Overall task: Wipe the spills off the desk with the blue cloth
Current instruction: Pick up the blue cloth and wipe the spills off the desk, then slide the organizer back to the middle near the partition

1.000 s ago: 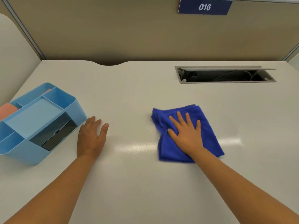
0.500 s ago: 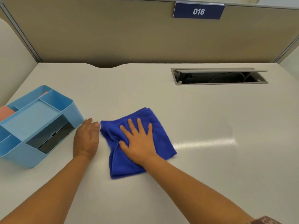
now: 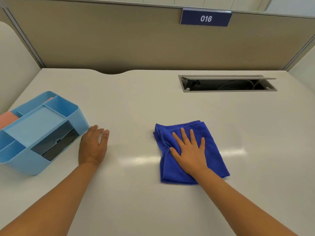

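Note:
A folded blue cloth [image 3: 214, 149] lies on the white desk [image 3: 136, 103], a little right of centre. My right hand [image 3: 189, 150] presses flat on the cloth with fingers spread, covering its middle. My left hand [image 3: 92, 147] rests palm down on the bare desk, fingers together, just right of the light blue organizer. I can make out no spill on the surface, only a glossy streak of reflected light between the hands.
A light blue desk organizer [image 3: 39, 132] with several compartments stands at the left edge, something pink behind it. An open cable slot [image 3: 226, 83] is cut into the desk at the back right. Beige partition walls with a "016" sign [image 3: 205, 18] close the back.
My right hand slid the cloth left until it nearly met my left hand, then back to the right. My left hand stayed beside the organizer.

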Motion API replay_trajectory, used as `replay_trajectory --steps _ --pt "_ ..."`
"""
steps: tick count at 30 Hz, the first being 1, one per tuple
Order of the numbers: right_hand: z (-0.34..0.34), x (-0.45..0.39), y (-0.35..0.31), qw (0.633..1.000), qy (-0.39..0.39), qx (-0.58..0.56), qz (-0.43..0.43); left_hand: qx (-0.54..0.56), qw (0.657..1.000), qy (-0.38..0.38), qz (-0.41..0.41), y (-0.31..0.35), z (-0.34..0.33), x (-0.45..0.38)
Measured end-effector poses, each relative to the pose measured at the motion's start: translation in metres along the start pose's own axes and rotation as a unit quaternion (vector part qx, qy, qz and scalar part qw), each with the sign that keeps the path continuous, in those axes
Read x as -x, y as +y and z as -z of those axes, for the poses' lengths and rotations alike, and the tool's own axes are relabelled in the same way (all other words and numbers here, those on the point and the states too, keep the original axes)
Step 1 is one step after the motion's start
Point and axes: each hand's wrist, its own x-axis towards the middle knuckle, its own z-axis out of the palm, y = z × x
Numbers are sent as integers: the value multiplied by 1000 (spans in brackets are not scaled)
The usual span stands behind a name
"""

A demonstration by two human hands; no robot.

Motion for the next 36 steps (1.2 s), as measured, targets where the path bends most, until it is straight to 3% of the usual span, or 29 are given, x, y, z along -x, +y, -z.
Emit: replay_trajectory --steps 4,10,14,19,23,26,29,31,34,36 --pt "19 3 -6 998 -26 -59 -24 13 1000 8 -9 9 5 8" --pt "56 -6 -62 968 103 -227 -31 153 987 47 12 54 6 31" --pt "66 -13 -104 932 61 -356 -31 197 978 72 -10 73 12 44" --pt "64 -26 -152 905 4 -423 -36 222 967 121 20 68 36 42" --pt "63 -38 -195 889 -20 -457 -22 190 959 206 33 47 66 36" --pt "66 -50 -228 881 -18 -472 -19 78 942 327 13 26 97 32" --pt "75 -64 -256 882 -15 -471 -20 40 897 431 87 -4 131 26" --pt "80 -75 -271 885 -19 -466 -20 68 874 447 175 -24 151 23" --pt "81 -90 -286 898 -41 -437 -15 168 846 385 327 -50 167 13" --pt "78 -99 -292 910 -49 -412 -14 285 817 319 387 -58 168 8"
